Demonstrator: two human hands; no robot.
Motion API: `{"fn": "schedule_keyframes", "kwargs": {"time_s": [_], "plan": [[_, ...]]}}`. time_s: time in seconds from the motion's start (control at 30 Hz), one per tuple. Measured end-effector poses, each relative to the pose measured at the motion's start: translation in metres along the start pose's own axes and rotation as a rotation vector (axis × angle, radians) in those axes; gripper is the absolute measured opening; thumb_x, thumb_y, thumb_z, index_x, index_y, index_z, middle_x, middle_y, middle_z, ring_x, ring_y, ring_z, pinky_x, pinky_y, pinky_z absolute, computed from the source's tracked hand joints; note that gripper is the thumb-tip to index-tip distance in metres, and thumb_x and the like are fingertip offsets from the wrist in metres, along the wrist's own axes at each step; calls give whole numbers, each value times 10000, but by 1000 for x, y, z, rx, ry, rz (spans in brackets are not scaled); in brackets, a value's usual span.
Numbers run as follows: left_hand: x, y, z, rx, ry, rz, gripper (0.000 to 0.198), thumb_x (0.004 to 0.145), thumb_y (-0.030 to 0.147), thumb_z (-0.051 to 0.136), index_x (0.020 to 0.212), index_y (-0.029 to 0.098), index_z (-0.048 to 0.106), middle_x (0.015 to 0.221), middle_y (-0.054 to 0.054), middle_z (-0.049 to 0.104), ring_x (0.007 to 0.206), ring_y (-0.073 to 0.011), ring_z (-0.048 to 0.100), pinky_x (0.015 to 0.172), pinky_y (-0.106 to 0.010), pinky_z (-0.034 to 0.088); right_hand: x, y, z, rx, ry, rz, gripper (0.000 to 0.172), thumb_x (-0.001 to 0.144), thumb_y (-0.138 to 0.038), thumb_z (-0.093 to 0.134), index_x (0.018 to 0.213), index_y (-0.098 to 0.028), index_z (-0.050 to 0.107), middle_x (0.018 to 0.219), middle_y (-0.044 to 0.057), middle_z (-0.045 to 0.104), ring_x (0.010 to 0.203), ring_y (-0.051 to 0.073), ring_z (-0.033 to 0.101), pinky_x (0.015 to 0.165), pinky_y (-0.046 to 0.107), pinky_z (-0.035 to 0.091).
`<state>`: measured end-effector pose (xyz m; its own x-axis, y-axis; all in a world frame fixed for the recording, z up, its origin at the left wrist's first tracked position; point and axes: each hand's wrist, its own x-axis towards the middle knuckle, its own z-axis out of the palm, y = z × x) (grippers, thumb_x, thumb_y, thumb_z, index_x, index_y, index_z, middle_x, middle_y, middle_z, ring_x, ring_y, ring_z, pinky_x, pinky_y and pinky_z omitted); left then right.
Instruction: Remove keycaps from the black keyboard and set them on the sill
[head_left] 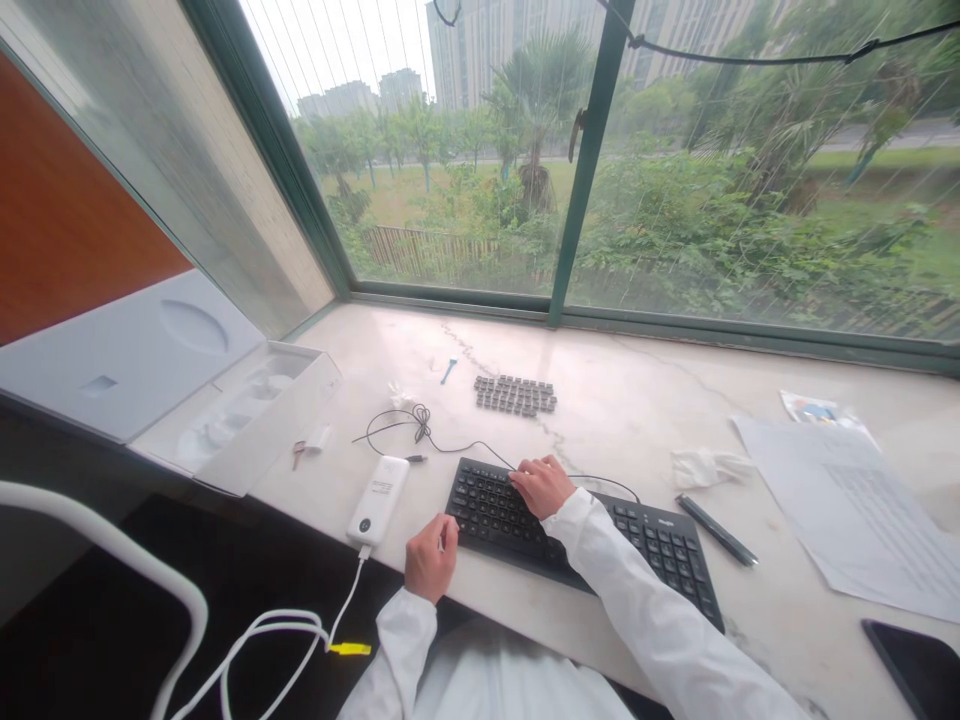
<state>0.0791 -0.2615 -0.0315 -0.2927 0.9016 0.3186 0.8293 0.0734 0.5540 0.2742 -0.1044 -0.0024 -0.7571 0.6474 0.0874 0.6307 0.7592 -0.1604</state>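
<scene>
A black full-size keyboard (504, 505) lies slightly angled along the front of the table. My right hand (541, 487) rests over its upper left-middle part, fingers bent together and fingertips down at the top key rows; whatever they pinch is hidden. Beside the keyboard's lower left corner, my left hand (433, 557) is curled closed at the table edge, and its inside cannot be seen. Behind the keyboard, several small dark keycap-like pieces (515, 395) stand in neat rows. The keyboard's thin black cable (421, 425) lies loosely coiled behind it, near a small blue tool (448, 370).
A white power bank (379, 500) with a white cable sits left of the keyboard. Farther left is an open white box (262, 430). To the right lie a black pen (716, 530), a crumpled white tissue (709, 467), printed paper (855, 510) and a phone (915, 665). Windows rise behind.
</scene>
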Motion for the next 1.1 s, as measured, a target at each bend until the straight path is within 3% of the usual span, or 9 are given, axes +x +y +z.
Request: {"fn": "schedule_keyframes", "kwargs": {"time_s": [0.53,0.7,0.83,0.97,1.1], "plan": [[-1,-3,1,6,8,31,279,900,264,381,723,203,588,615,16,599,546,-98,539,569,-192,401,-5,6,9,-94,81,-70,258,937,-265,398,896,-222,649,812,45,631,771,159,534,800,355,241],[-1,-6,3,-14,-6,29,283,907,275,371,738,201,586,631,8,608,556,-107,546,577,-203,406,-6,8,12,-97,131,-137,269,924,-214,395,1059,-230,627,842,60,633,769,164,527,819,360,250],[-2,-6,3,-21,-12,21,285,911,286,371,736,205,580,639,8,614,560,-108,551,588,-205,406,-7,12,15,-102,124,-185,298,901,-159,397,1050,-245,640,834,55,635,762,161,522,847,372,247],[-1,-5,2,-22,-17,16,287,913,292,372,735,204,579,639,11,616,559,-106,553,587,-201,403,-5,12,14,-84,115,-159,287,929,-223,388,1054,-229,647,807,59,643,766,166,534,839,376,256],[-1,-5,2,-16,-12,19,288,912,286,370,733,202,580,637,12,614,555,-105,547,584,-201,402,-3,12,12,-12,84,-38,273,935,-269,414,961,-252,684,814,45,659,782,155,561,842,361,267]]}}
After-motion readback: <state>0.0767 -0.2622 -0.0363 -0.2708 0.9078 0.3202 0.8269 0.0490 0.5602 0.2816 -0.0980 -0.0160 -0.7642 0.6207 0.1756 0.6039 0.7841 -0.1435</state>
